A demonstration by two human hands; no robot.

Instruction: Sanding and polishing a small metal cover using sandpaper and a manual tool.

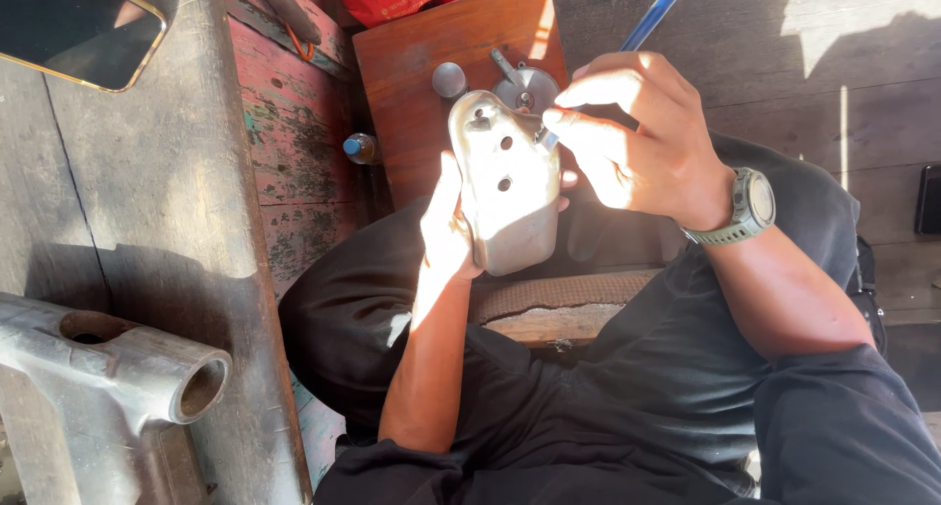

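Head view is looking down at a seated person in dark clothes, working over their lap. Their left hand (pixel 449 232) is cradling a dull grey metal cover (pixel 507 189), a rounded cast piece with small holes down its face. The fingers are wrapping behind it and the thumb is lying along its near edge, so that grip is closing firmly on the cover and tilting its holed face up towards the eyes and the sunlight. The right hand (pixel 637 142), wearing a grey wristwatch (pixel 752 207), is pinching a blue-handled tool (pixel 655 13) between thumb and fingers. Its tip is meeting the cover's upper right edge, though the glare is making it hard to tell exactly what the tip is touching. The handle is angling up and away, which is keeping the wrist clear of the part.

Just beyond the cover, a brown wooden board (pixel 421 83) is carrying a round metal disc (pixel 449 79) and a second round metal fitting (pixel 526 87), both lying within easy reach. To the left, the worn wooden bench (pixel 167 201) is bearing a dark phone (pixel 74 26) at its far corner and a grey cast metal housing (pixel 108 373) with open bores at its near end. A small blue-capped bottle (pixel 359 148) is standing between bench and board.
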